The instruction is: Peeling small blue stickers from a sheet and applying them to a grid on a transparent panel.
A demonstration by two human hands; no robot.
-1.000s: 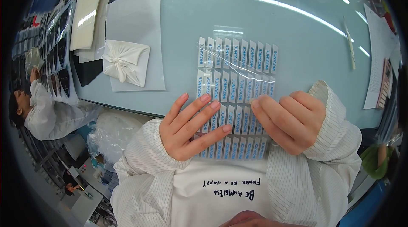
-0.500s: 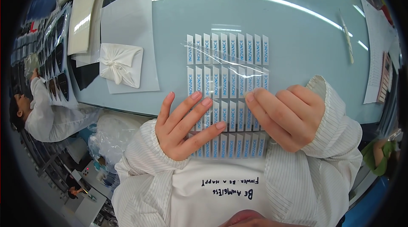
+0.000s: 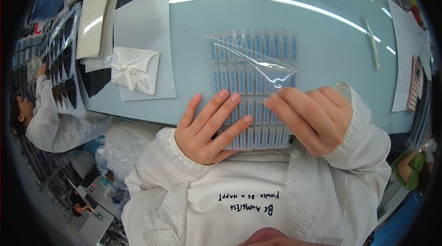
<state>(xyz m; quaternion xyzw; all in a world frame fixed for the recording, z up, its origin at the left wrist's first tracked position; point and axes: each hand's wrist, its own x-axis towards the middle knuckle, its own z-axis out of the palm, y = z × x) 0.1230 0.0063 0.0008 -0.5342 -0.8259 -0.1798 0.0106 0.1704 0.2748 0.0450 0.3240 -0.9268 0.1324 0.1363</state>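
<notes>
Flat on the table in front of me lies a clear sheet [image 3: 241, 80] bearing several rows of small pale labels with blue print. My left hand [image 3: 207, 128] rests palm down over its near left part, fingers spread. At the sheet's right side, my right hand [image 3: 317, 119] is closed, thumb and forefinger pinching a thin clear film [image 3: 271, 64]. Bright creases run across this film from the far left of the sheet toward the pinching fingers. How far the film is separated from the labels I cannot tell.
A white knotted cloth bundle [image 3: 136, 71] sits on a pale sheet [image 3: 142, 20] at the left, beside cream folders [image 3: 95, 20]. To the right lie a slim white pen-like tool [image 3: 372, 43] and papers [image 3: 403, 52]. A person in white [image 3: 50, 121] is at far left.
The label sheet has shifted away from me and slightly right, and my left hand has moved right with it. The film's creases have sharpened near my right fingers, which keep their pinch.
</notes>
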